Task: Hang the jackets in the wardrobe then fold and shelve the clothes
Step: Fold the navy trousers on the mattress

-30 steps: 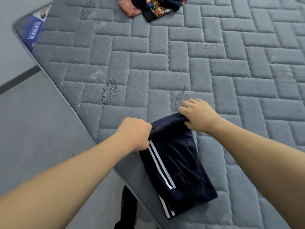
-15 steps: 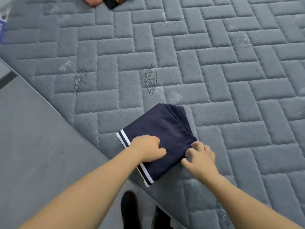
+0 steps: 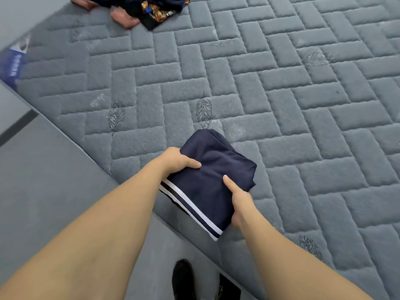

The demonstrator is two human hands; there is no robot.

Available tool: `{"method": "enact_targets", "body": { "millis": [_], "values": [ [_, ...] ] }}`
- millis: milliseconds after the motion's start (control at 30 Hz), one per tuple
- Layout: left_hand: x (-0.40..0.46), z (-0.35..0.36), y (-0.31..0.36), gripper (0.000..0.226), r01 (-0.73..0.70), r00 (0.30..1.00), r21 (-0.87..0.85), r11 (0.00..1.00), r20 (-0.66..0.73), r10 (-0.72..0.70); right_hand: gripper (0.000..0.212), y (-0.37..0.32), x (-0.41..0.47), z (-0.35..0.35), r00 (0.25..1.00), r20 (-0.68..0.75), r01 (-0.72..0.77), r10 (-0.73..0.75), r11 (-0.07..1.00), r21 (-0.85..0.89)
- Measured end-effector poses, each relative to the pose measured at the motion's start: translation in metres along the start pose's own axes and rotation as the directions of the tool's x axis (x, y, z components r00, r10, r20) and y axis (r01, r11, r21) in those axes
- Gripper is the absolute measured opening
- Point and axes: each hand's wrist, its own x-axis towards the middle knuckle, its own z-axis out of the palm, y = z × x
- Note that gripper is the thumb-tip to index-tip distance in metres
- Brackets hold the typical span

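1. The folded navy garment [image 3: 213, 180] is a compact bundle at the near edge of the grey quilted mattress [image 3: 281, 100]; its white side stripes run along the lower left edge.
2. The left hand [image 3: 177, 162] grasps the bundle from its left side. The thumb lies on top of the cloth and the other fingers are hidden under it.
3. The right hand [image 3: 237, 202] grasps the bundle from its right side. The thumb lies flat on top, pointing away from the person, and the other fingers go under the cloth.
4. The near corner of the bundle, with the stripes, reaches past the mattress edge, over the grey floor [image 3: 43, 191]. It is not possible to say if the bundle is lifted or lies on the mattress.
5. A pile of other clothes [image 3: 140, 9] lies at the far side of the mattress, well apart from the bundle. It contains dark cloth, a piece with a colourful pattern and a pinkish-brown piece.
6. A blue and white label [image 3: 14, 63] is at the left corner of the mattress.
7. Two dark shoes [image 3: 184, 280] of the person are visible on the floor at the bottom of the view, beside the mattress edge.
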Motion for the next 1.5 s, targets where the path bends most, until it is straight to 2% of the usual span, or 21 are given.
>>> {"method": "enact_targets", "body": {
  "millis": [100,233,333,467,567,667,833,967,1067,1167,1233,1300,1367,1500],
  "values": [
    [-0.056,-0.056,0.018,0.044,-0.086,0.987,-0.152,0.985,-0.144,0.064,0.080,-0.037,-0.048,0.047,0.984,0.074,0.163,-0.159,0.985,-0.048],
    [-0.163,-0.149,0.042,0.053,-0.185,0.911,-0.314,0.931,-0.411,0.042,0.072,-0.093,-0.145,0.139,0.914,0.284,0.332,-0.289,0.936,-0.115],
    [-0.257,-0.222,0.042,0.060,-0.287,0.858,-0.428,0.857,-0.513,0.031,0.059,-0.116,-0.233,0.212,0.795,0.471,0.498,-0.382,0.854,-0.148],
    [-0.388,-0.302,0.015,0.061,-0.470,0.764,-0.492,0.733,-0.642,0.059,0.046,-0.115,-0.363,0.302,0.562,0.695,0.690,-0.449,0.717,-0.095],
    [-0.484,-0.350,-0.007,0.062,-0.616,0.634,-0.437,0.656,-0.769,0.082,0.043,-0.095,-0.459,0.361,0.365,0.814,0.791,-0.452,0.611,-0.015],
    [-0.566,-0.390,-0.023,0.063,-0.722,0.478,-0.360,0.591,-0.877,0.050,0.041,-0.072,-0.542,0.408,0.184,0.888,0.838,-0.421,0.540,0.082],
    [-0.678,-0.428,-0.048,0.043,-0.797,0.109,-0.161,0.583,-0.986,-0.124,0.039,-0.031,-0.640,0.467,-0.016,0.931,0.819,-0.365,0.529,0.221],
    [-0.752,-0.426,-0.069,0.035,-0.721,-0.206,0.006,0.693,-0.957,-0.206,0.043,0.012,-0.692,0.498,-0.107,0.945,0.782,-0.309,0.561,0.272],
    [-0.804,-0.410,-0.081,0.036,-0.598,-0.420,0.078,0.798,-0.878,-0.229,0.052,0.051,-0.728,0.513,-0.124,0.947,0.750,-0.297,0.597,0.285],
    [-0.854,-0.383,-0.095,0.037,-0.426,-0.619,0.047,0.903,-0.743,-0.254,0.059,0.098,-0.773,0.513,-0.130,0.960,0.722,-0.247,0.640,0.263],
    [-0.892,-0.360,-0.106,0.038,-0.332,-0.741,-0.008,0.943,-0.617,-0.266,0.062,0.132,-0.808,0.503,-0.164,0.969,0.707,-0.184,0.663,0.246],
    [-0.928,-0.332,-0.119,0.040,-0.264,-0.831,-0.084,0.961,-0.485,-0.271,0.060,0.166,-0.842,0.486,-0.218,0.969,0.686,-0.118,0.688,0.238],
    [-0.961,-0.298,-0.135,0.043,-0.215,-0.893,-0.180,0.960,-0.362,-0.268,0.056,0.199,-0.874,0.463,-0.276,0.960,0.664,-0.043,0.714,0.223],
    [-1.014,-0.230,-0.168,0.038,-0.167,-0.959,-0.349,0.922,-0.159,-0.234,0.054,0.258,-0.925,0.408,-0.410,0.903,0.616,0.129,0.770,0.169]
  ]
}}
